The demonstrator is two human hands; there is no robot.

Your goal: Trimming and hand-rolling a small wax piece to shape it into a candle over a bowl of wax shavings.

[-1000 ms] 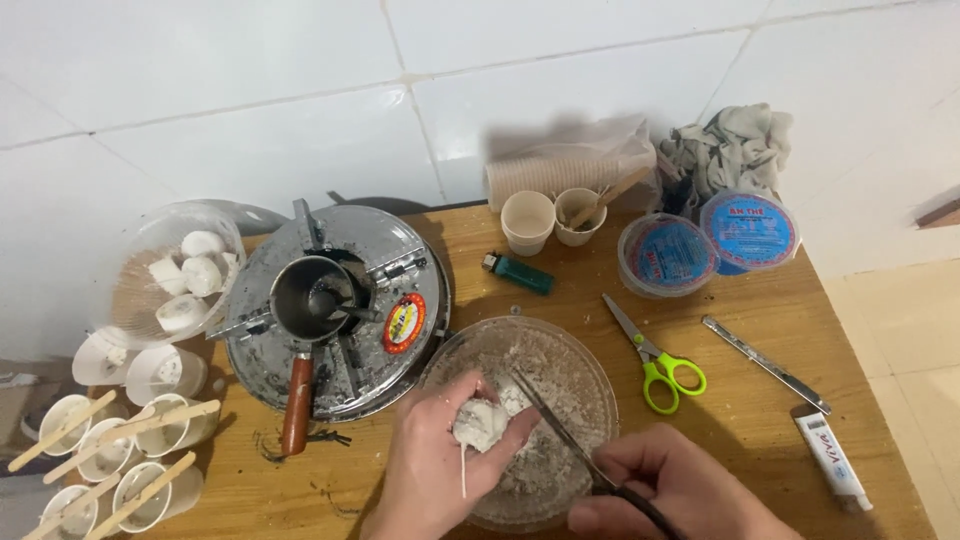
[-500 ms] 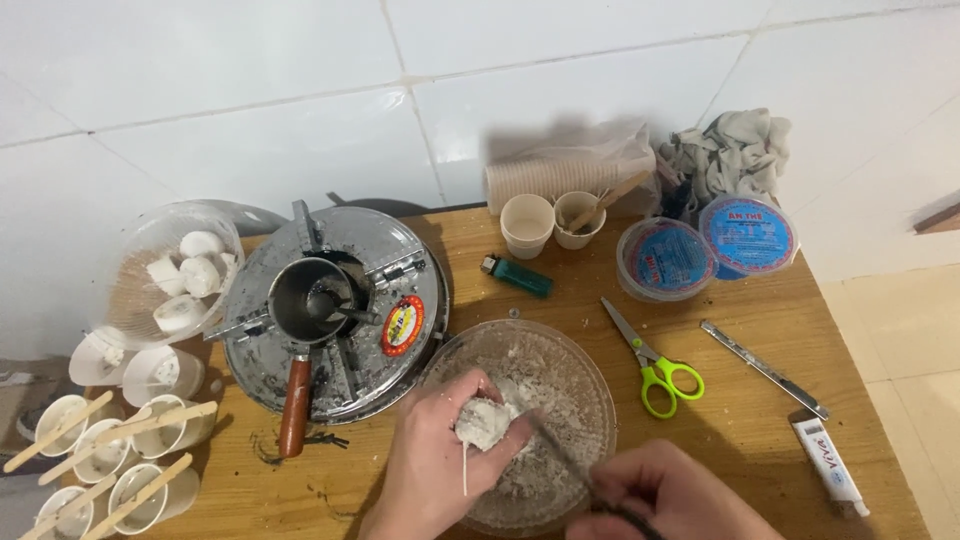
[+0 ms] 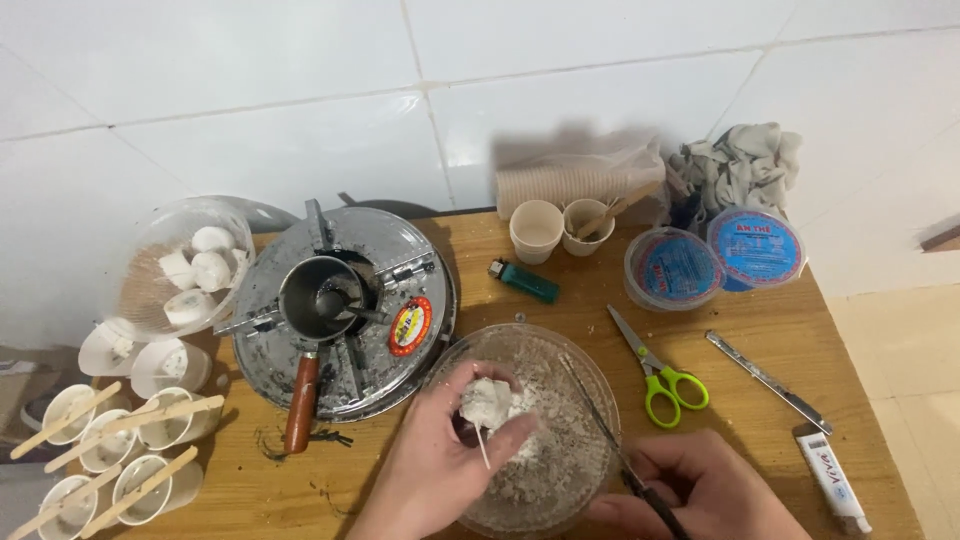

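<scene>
A person's left hand (image 3: 440, 455) grips a white wax lump (image 3: 487, 403) over a clear bowl (image 3: 590, 385); right hand (image 3: 700, 490) clasps a thin blade (image 3: 600, 425), which could slip and nick fingers.

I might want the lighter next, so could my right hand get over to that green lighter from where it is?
Probably yes, once freed. The right hand grips a dark-handled blade, so it is occupied. The green lighter lies on bare wood beyond the clear bowl, with nothing stacked on it.

A white lump (image 3: 488, 403), green-handled scissors (image 3: 662, 372), a teal lighter (image 3: 524, 281), two blue-lidded tubs (image 3: 714, 256).
</scene>
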